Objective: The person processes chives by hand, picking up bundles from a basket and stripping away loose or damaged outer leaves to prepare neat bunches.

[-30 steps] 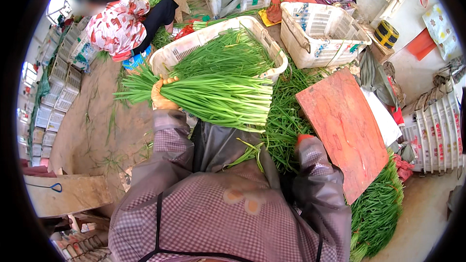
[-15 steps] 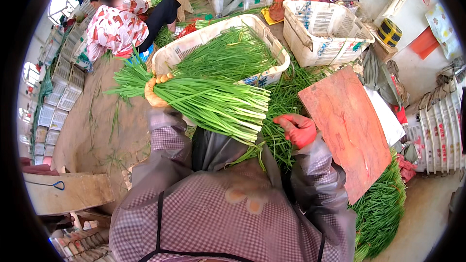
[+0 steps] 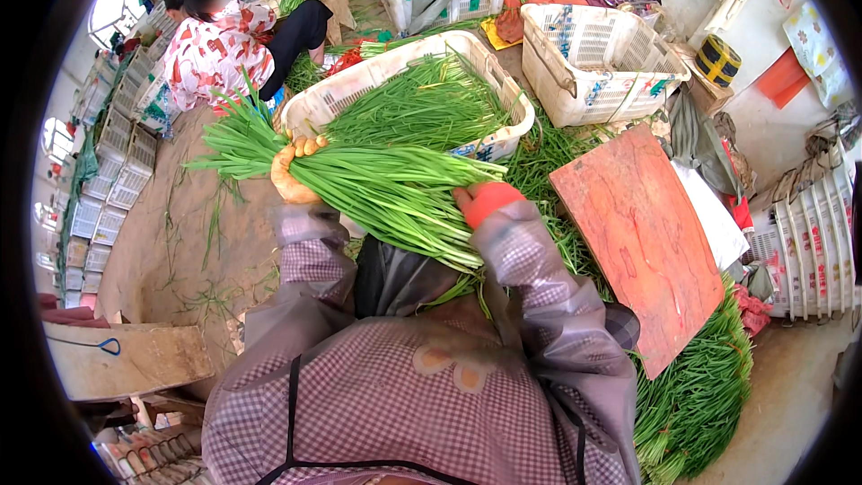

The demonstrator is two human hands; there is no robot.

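A thick bunch of garlic chives lies across in front of me, leafy tips to the left and pale stalk ends to the right. My left hand, in a pale orange glove, is wrapped round the bunch toward its leafy end. At the stalk ends is my right hand, in a red glove with dark fingertips. Its fingers are bent in against the stalks and closed on some of them, partly hidden by the back of the hand. Just beyond the bunch stands a white crate with loose chives in it.
A reddish board lies to my right, with a large chive pile beside it. Further off stand another white crate and a chive-filled crate. A person sits at the far left, near stacked crates.
My right hand has moved left and slightly up, from beside the bunch onto its stalk ends. The left hand keeps its grip, and the leafy tips have shifted slightly.
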